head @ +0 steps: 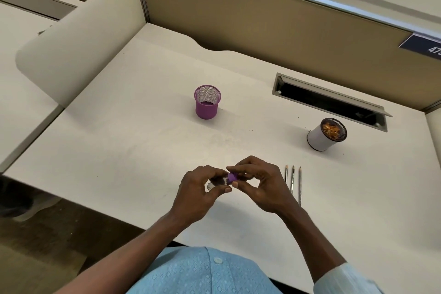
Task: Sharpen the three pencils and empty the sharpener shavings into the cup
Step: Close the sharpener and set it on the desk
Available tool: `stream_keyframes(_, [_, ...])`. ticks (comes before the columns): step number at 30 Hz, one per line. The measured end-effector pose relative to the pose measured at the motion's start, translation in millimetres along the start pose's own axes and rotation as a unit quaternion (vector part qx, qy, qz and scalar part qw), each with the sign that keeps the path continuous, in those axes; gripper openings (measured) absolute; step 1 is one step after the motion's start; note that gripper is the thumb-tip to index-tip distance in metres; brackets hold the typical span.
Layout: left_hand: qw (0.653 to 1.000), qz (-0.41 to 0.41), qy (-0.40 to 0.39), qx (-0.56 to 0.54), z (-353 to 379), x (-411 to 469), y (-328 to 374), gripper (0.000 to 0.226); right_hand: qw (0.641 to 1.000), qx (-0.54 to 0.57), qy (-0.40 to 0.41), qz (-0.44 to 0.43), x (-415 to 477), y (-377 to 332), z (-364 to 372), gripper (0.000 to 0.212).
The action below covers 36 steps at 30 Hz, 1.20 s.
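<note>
Both hands meet over the near middle of the desk, holding a small sharpener. My left hand (202, 188) grips its clear container part (216, 183), and my right hand (257, 184) pinches the purple part (232, 177). Three pencils (293, 182) lie side by side on the desk just right of my right hand, tips pointing away. A white cup (321, 137) with brown shavings inside stands at the far right. A purple mesh cup (206, 102) stands upright at the middle back.
A cable slot (334, 100) with a raised lid is cut into the desk (119, 145) behind the white cup. Tan partition walls run along the back. A cream divider panel (78, 38) stands at the left. Small dark specks lie scattered near the white cup.
</note>
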<state>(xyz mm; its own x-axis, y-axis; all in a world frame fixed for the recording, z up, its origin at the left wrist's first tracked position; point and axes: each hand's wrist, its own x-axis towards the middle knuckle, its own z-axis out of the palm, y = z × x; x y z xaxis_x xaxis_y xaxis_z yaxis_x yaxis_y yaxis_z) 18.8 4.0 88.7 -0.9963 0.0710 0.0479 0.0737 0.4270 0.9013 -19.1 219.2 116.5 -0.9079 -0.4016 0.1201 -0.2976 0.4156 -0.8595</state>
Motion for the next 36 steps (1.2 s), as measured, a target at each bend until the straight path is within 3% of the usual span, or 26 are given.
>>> stream_keyframes(10, [1.0, 0.018, -0.013, 0.009, 3, -1, -2, 0.022, 1.0, -0.024, 0.002, 0.015, -2, 4, -1, 0.029])
stream_keyframes(17, [0.998, 0.053, -0.012, 0.039, 8, -5, -4, 0.02, 0.998, 0.015, 0.0, 0.067, -4, 8, 0, 0.027])
stream_keyframes(27, [0.998, 0.026, -0.056, 0.006, 10, -4, -4, 0.021, 0.999, 0.008, -0.001, 0.049, -11, 9, -1, 0.026])
stream_keyframes(36, [1.0, 0.023, -0.02, 0.003, 11, -1, 7, 0.022, 0.989, 0.095, -0.001, 0.113, -10, 10, -7, 0.026])
